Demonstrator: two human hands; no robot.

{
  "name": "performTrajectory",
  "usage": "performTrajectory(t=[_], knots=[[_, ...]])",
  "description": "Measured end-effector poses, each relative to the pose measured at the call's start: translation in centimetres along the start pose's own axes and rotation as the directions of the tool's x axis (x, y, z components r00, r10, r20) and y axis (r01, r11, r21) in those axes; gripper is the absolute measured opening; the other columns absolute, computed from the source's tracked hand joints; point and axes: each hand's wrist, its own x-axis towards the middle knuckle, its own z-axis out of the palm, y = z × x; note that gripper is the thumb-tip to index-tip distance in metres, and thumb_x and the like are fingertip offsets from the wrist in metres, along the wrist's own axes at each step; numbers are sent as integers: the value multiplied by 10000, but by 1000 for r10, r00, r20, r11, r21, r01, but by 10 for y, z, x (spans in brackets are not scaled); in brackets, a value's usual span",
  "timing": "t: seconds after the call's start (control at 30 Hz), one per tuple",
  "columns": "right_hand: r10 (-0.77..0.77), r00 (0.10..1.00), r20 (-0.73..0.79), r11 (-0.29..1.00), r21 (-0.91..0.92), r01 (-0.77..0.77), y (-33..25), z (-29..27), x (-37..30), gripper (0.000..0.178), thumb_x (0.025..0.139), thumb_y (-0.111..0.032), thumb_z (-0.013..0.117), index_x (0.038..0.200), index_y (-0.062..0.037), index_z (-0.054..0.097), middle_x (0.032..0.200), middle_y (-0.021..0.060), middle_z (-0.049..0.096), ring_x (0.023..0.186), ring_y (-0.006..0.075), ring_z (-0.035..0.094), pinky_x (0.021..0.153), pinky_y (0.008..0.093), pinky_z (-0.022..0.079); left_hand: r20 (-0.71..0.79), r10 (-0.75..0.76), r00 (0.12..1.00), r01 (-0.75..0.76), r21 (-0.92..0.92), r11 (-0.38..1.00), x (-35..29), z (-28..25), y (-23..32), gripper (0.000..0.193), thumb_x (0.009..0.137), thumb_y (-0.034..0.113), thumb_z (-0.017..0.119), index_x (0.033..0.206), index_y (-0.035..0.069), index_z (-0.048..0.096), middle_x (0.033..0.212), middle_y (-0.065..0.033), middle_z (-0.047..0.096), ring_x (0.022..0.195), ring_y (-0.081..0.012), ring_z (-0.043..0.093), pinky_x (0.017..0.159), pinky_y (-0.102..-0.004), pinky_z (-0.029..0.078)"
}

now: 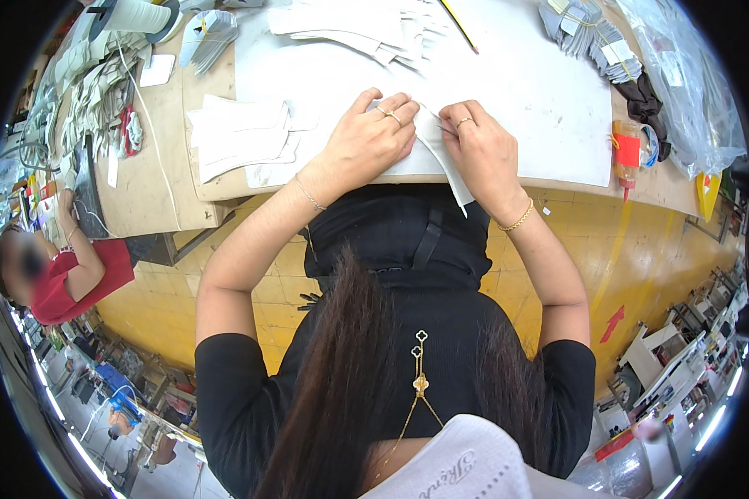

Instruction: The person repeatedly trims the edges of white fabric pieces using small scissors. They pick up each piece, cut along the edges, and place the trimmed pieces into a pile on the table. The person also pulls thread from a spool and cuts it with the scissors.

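A white curved cut piece lies at the table's near edge, its narrow end hanging over. My left hand is closed on the upper part of this piece, fingers bent and pressed together. Close beside it, my right hand is pinched at the piece's right edge. A thin dark sliver shows at its fingertips; what it is, I cannot make out. Left of my left hand lies a stack of similar white pieces. Farther back, more white pieces are spread over the white sheet.
A yellow pencil lies at the back. To the right are banded grey bundles, a red-labelled bottle and clear plastic. At left stand a thread spool and piled grey pieces. A person in red sits at far left.
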Motion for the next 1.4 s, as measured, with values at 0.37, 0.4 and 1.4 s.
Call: performTrajectory(t=[0.37, 0.4, 1.4], knots=[[145, 954, 263, 973, 138, -186, 9, -13, 34, 193, 907, -181, 740, 1021, -30, 780, 996, 150, 739, 825, 249, 719, 754, 337, 554, 12, -5, 1000, 5, -18, 1000, 0, -2, 0, 156, 869, 173, 726, 931, 36, 691, 1232, -68, 664, 1210, -197, 599, 1014, -419, 441], [128, 964, 235, 974, 151, -167, 9, -13, 34, 192, 905, -175, 742, 1028, -31, 778, 969, 144, 737, 823, 246, 715, 755, 334, 553, 11, -7, 1000, 7, -17, 1000, 0, -2, 0, 155, 868, 174, 727, 929, 36, 690, 1229, -67, 666, 1210, -197, 599, 1014, -419, 441], [-172, 984, -43, 977, -138, 165, 1, 3, -12, 313, 736, -34, 759, 1042, -96, 742, 829, 25, 584, 705, 180, 650, 607, 324, 533, 20, -13, 1000, 14, -59, 998, 6, -2, 1, 156, 835, 116, 718, 927, -4, 677, 1184, -120, 660, 1171, -254, 612, 1011, -407, 459]])
